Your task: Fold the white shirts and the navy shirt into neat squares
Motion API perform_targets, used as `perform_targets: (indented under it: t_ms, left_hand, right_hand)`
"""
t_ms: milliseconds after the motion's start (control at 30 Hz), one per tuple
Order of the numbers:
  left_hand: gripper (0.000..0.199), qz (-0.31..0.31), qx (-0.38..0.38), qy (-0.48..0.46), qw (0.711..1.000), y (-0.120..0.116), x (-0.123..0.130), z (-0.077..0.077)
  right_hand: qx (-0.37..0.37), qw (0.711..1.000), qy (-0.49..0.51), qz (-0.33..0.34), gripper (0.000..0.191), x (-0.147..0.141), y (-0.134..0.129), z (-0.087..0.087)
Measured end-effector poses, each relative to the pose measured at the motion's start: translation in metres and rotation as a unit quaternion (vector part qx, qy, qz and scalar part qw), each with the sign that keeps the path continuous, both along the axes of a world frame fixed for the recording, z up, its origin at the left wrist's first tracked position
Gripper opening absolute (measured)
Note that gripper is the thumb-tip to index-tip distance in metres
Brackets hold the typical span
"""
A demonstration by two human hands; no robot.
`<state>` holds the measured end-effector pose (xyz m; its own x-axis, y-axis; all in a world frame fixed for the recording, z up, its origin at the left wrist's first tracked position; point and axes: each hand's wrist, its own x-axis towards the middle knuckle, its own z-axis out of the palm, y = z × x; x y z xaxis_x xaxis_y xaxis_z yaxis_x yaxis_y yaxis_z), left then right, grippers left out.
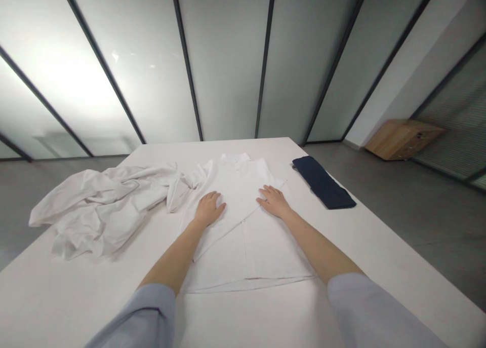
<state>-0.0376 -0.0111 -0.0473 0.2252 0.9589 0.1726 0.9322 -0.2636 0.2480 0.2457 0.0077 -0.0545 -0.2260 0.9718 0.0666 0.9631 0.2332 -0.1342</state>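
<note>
Grip is open on both sides: our left hand [208, 208] and right hand [274, 202] press palm-down with the fingers spread, closed on nothing. Both rest on a white shirt [273, 252] lying on the desk [379, 257], directly under and between them, so the cloth sits at the grip rather than in it.

We have most of the shirt's body laid flat, with its collar [235, 158] at 12 o'clock from our hands and its hem at 6 o'clock, nearest us. A long diagonal crease or overlapping edge [243, 221] crosses the front, running from about 2 o'clock of the right hand down past 7 o'clock of the left; we cannot tell which from here. The hem is straight and smooth, and the lower panel shows few wrinkles.

At 9 o'clock from the left hand, a heap of crumpled white cloth [102, 211] lies bunched on the desk and spills over its left edge. It meets the shirt's left side near the shoulder, though we cannot tell whether it is a part of the shirt or a separate piece.

At 2 o'clock from the right hand, well clear of the shirt, lies a folded navy cloth [322, 183]. Our light blue sleeves [140, 312] enter at the bottom of the view. Beyond the desk, at 2 o'clock, a wooden box [402, 139] stands on the grey floor [417, 236] by a frosted glass wall [224, 59].
</note>
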Motion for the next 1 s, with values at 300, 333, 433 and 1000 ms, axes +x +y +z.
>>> perform_targets:
  t_ms: [300, 333, 433, 1000]
  left_hand:
    - [0.044, 0.251, 0.247, -0.129, 0.927, 0.004, -0.033, 0.021]
    - [0.048, 0.282, 0.253, -0.128, 0.916, 0.005, -0.039, 0.022]
    - [0.055, 0.348, 0.212, -0.115, 0.906, 0.007, -0.055, 0.023]
    - [0.038, -0.130, 0.191, 0.007, 0.973, -0.006, 0.005, 0.013]
  right_hand:
    - [0.003, 1.000, 0.002, 0.003, 0.052, 0.001, 0.000, 0.000]
    - [0.001, 1.000, 0.003, 0.003, 0.052, 0.001, -0.001, 0.001]
    - [-0.006, 1.000, 0.006, 0.003, 0.053, 0.000, -0.002, 0.002]
    - [-0.002, 1.000, 0.011, 0.005, 0.053, 0.001, -0.003, 0.001]
